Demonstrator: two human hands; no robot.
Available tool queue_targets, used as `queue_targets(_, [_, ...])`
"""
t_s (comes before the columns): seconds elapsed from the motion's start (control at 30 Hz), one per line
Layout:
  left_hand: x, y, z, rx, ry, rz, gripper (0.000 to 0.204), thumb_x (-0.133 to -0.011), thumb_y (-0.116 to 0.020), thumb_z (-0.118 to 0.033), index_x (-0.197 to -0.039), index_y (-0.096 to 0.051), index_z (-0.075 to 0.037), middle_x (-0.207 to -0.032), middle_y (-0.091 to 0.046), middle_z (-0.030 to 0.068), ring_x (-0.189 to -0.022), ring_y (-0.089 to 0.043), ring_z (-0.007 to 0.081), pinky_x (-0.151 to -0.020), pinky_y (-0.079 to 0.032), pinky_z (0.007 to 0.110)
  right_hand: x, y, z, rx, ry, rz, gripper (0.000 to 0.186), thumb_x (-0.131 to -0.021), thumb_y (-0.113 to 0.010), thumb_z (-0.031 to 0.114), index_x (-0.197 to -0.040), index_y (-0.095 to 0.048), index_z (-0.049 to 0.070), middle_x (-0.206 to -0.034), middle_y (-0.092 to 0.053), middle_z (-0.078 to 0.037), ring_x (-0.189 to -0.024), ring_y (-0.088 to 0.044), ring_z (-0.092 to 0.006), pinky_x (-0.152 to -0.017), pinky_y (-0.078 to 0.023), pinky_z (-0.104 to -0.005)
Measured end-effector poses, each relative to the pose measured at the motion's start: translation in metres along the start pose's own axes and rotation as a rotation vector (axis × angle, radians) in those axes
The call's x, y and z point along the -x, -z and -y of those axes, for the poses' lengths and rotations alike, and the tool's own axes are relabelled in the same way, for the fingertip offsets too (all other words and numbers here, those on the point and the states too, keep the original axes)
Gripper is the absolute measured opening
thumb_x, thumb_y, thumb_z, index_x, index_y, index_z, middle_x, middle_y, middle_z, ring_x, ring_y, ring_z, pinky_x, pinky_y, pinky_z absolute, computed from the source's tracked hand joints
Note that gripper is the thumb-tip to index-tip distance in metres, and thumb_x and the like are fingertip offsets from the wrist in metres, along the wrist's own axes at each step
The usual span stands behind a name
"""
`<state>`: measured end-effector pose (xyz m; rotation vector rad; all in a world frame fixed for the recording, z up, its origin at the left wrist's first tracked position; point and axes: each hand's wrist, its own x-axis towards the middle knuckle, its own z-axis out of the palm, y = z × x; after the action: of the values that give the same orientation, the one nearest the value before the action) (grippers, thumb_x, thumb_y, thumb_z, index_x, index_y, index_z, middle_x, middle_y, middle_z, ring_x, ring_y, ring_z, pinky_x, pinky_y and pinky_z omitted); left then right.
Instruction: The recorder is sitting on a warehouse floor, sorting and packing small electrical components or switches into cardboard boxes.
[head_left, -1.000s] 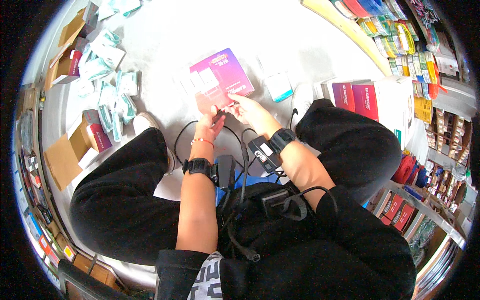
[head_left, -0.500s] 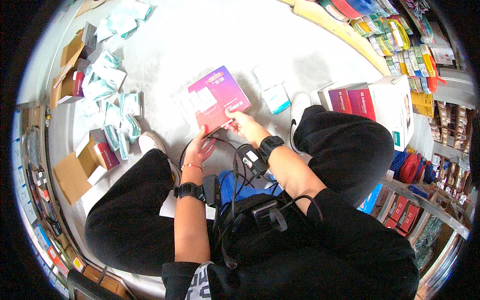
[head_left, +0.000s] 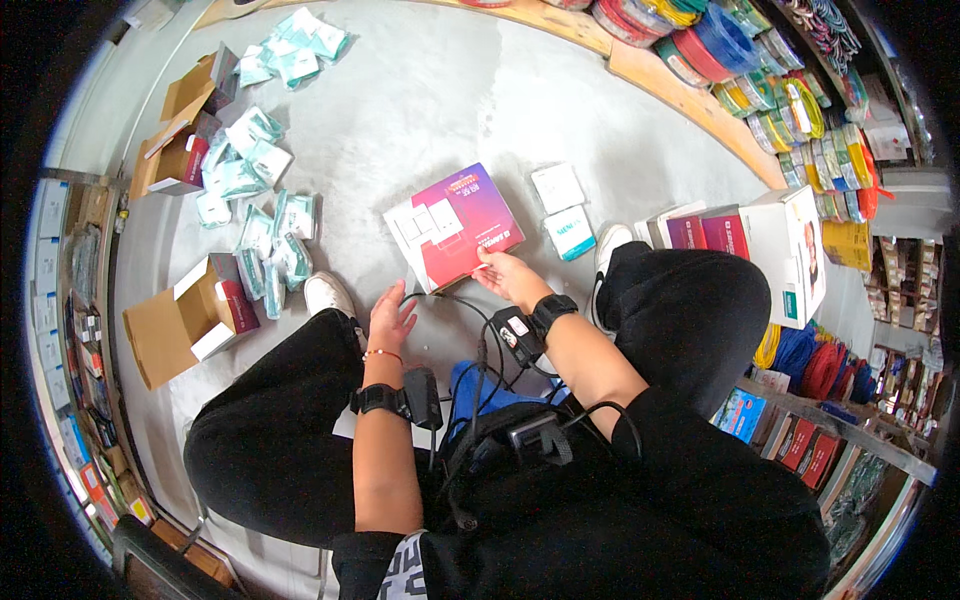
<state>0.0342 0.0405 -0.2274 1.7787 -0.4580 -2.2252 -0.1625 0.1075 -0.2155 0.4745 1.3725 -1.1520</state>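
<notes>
A flat carton (head_left: pixel 462 215) in red shading to purple, with a white printed panel, is between my knees in front of me. My right hand (head_left: pixel 512 281) pinches its near right edge, thumb on top and fingers against the side. My left hand (head_left: pixel 391 318) is off the carton, just short of its near left corner, fingers apart and holding nothing. To the right of the carton, two small white-and-teal packs (head_left: pixel 570 232) lie end to end on the floor. Whether the carton rests fully on the floor, I cannot tell.
Opened cardboard boxes (head_left: pixel 158 335) and piles of clear-wrapped white-and-teal packs (head_left: pixel 240 160) lie to the left. A large white box (head_left: pixel 790 255) holding purple-red cartons stands by my right knee. Shelves with wire coils (head_left: pixel 705 50) line the right. Black cables (head_left: pixel 487 350) hang between my forearms.
My left hand has come away from the carton's near edge. My right hand stays on it. The whole view has shifted slightly and the floor looks less bright.
</notes>
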Motion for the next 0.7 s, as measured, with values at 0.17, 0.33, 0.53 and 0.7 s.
queue_targets(0.17, [0.003, -0.015, -0.001, -0.034, -0.057, -0.008, 0.049, -0.073, -0.055, -0.032, -0.112, -0.037, -0.009, -0.113, -0.04, 0.0027, -0.097, -0.043, 0.0181, -0.081, -0.032, 0.033, 0.001, 0.001, 0.0, 0.227, -0.132, 0.032, 0.049, -0.066, -0.058, 0.043, -0.083, -0.049, -0.003, -0.078, -0.057, -0.016, -0.07, -0.057, -0.0221, -0.057, -0.046, -0.0285])
queue_targets(0.33, [0.005, -0.023, 0.0, -0.18, -0.116, 0.026, 0.04, -0.073, -0.056, -0.028, -0.106, -0.044, -0.009, -0.099, -0.049, 0.0003, -0.091, -0.046, 0.016, -0.078, -0.034, 0.03, 0.005, -0.001, 0.005, 0.486, -0.024, -0.016, 0.057, -0.064, -0.054, 0.053, -0.078, -0.051, -0.001, -0.064, -0.057, -0.01, -0.054, -0.056, -0.0138, -0.045, -0.04, -0.0201])
queue_targets(0.53, [0.017, -0.029, -0.007, -0.173, -0.092, 0.052, 0.04, -0.073, -0.056, -0.025, -0.106, -0.044, -0.007, -0.103, -0.047, 0.0019, -0.092, -0.046, 0.0171, -0.078, -0.034, 0.031, -0.002, 0.0, 0.001, 0.419, -0.009, -0.16, 0.048, -0.061, -0.058, 0.054, -0.058, -0.047, 0.007, -0.049, -0.049, -0.002, -0.037, -0.043, -0.0073, -0.032, -0.025, -0.0217])
queue_targets(0.7, [0.008, -0.022, -0.002, -0.131, -0.106, 0.002, 0.031, -0.07, -0.059, -0.027, -0.095, -0.052, -0.01, -0.089, -0.053, -0.0002, -0.083, -0.05, 0.0139, -0.071, -0.038, 0.029, 0.005, -0.009, 0.0, 0.433, 0.013, -0.199, 0.045, -0.063, -0.058, 0.05, -0.057, -0.048, 0.007, -0.048, -0.048, -0.002, -0.035, -0.04, -0.0066, -0.031, -0.025, -0.0229])
